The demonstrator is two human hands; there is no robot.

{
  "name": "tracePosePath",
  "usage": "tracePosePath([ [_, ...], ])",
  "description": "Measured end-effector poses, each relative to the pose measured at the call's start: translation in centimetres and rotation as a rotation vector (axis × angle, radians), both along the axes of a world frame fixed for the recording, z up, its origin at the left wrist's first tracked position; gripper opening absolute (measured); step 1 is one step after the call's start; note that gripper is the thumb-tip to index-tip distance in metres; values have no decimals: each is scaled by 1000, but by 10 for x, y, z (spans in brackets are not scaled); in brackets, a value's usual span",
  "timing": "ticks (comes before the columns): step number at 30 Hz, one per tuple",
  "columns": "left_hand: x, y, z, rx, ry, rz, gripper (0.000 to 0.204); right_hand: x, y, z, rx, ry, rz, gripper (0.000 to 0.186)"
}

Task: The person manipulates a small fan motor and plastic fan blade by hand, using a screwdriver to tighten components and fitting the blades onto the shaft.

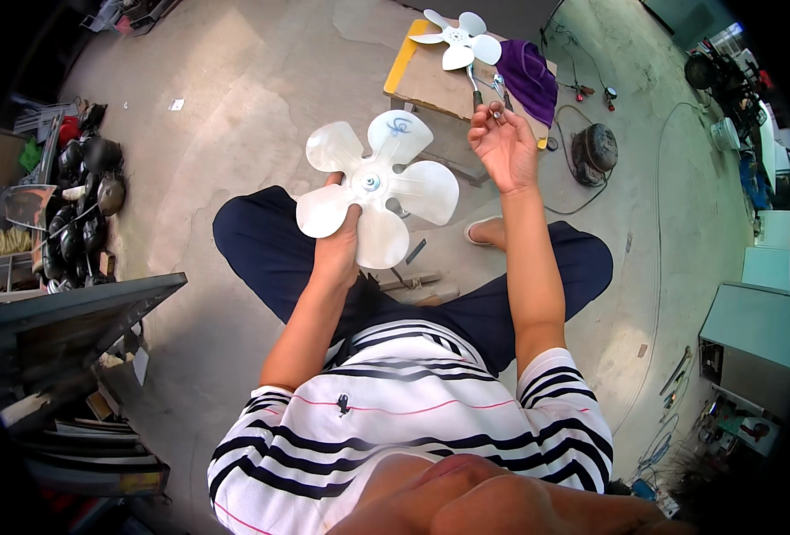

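My left hand [338,248] grips a white five-bladed fan [379,168] from behind and below, with the thumb along the hub. The blades face up towards me, a metal fitting sits at the hub's centre, and one blade carries a blue mark. To the right, my right hand [509,153] is raised, palm up, with its fingertips pinching a small metal piece [496,113], too small to name. Behind that hand, a dark-handled tool [476,89] and other metal tools lie on a small wooden table [439,87] beside a second white fan [456,37].
A purple cloth [527,76] hangs over the table's right end. A dark round compressor-like canister [595,147] with a hose stands on the floor to the right. Dark parts are heaped at the left [82,192]. Wood pieces [417,287] lie between my legs.
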State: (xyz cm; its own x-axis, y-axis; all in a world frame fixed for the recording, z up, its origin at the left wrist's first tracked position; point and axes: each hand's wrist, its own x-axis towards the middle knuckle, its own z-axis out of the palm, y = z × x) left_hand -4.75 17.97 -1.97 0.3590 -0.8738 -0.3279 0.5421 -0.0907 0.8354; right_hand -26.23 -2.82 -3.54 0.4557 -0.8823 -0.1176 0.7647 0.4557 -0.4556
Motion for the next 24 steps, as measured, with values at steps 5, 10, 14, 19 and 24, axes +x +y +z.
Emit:
tracePosePath([
  [5,-12,-2,10,-36,72,47,65,-21,44,11,-52,409,-52,24],
  [10,-31,-8,22,-65,-103,168,64,-18,112,7,-188,758,225,32],
  [14,-36,-5,3,-216,-411,171,61,19,141,1,-148,560,331,37],
  [19,-49,-1,11,-292,-777,147,66,28,155,-6,-107,336,240,37],
  [24,-51,2,18,-332,-879,141,61,23,154,-10,-72,315,286,36],
])
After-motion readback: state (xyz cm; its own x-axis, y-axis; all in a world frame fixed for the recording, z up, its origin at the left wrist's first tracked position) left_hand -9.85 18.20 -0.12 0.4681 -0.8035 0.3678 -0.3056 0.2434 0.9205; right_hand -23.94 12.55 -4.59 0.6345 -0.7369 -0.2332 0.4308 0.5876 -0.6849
